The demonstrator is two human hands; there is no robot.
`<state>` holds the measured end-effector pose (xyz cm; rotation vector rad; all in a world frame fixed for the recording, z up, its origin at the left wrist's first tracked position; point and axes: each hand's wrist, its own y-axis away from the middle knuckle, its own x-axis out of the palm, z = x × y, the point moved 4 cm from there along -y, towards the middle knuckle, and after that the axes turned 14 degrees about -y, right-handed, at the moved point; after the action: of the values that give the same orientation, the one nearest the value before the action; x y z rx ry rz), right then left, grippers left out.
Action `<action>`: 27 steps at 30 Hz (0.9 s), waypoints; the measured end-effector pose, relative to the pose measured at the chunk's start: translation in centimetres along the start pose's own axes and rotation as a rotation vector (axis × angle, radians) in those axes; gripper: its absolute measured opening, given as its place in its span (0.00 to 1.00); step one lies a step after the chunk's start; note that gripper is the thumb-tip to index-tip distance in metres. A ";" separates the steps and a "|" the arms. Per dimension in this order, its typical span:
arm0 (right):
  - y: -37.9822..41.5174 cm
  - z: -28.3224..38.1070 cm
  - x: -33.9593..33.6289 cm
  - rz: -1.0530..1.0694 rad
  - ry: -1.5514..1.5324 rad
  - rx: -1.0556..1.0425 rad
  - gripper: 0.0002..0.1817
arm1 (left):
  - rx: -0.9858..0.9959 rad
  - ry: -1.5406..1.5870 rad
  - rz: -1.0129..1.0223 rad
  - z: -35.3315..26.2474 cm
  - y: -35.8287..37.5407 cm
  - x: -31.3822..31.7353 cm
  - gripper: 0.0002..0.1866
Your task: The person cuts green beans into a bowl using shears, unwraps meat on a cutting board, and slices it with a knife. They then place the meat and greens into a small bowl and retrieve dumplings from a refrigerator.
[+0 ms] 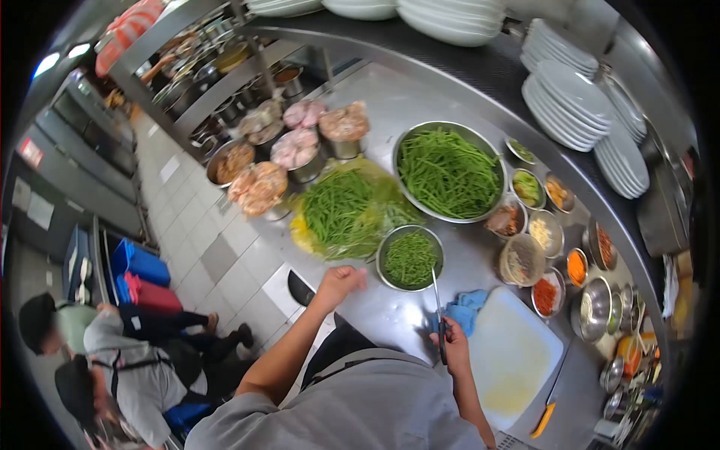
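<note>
My left hand is in the air left of the small steel bowl, fingers curled together and the tips blurred; nothing shows in it. My right hand grips black-handled scissors, their thin metal blade pointing up to the bowl's rim. That small steel bowl holds short-cut green stalks. Behind it, a large steel bowl is full of longer green pieces. To the left, a heap of long green stalks lies on a yellowish plastic bag.
A blue cloth and a white cutting board lie at right, with an orange-handled knife beside the board. Several small ingredient bowls line the right. Meat-filled containers stand at left. Plates fill the shelf. Two people are at lower left.
</note>
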<state>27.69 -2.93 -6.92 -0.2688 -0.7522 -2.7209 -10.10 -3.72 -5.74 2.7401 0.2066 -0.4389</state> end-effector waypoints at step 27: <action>-1.5 4.5 13.1 -0.092 0.011 -0.024 0.36 | -0.058 -0.543 -0.248 -1.7 -18.9 -15.8 0.22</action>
<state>15.40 -2.46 -0.47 -0.2296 -0.7472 -2.8165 -28.22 13.04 -5.17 2.4341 0.4054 -1.1946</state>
